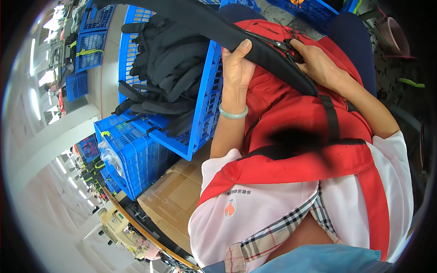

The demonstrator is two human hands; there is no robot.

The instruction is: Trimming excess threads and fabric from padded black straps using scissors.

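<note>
A long black padded fabric strip (195,22) runs slantwise across my lap, from the top left to a rounded end near my right hand. My left hand (238,66) grips it about midway, thumb on top and the other fingers hidden beneath. In my right hand (321,63) is a pair of dark scissors (275,43), its blades lying along the strip's far edge. Whether the blades are parted is hard to make out. Beneath both hands spreads my red apron (296,107), with dark thread scraps on it.
To my left, a blue plastic crate (196,118) holds a heap of similar black strips (170,59). Below it are another blue crate (132,157) and a cardboard box (170,195). A sewing machine (116,227) stands at lower left; a pink basket (392,36) is at far right.
</note>
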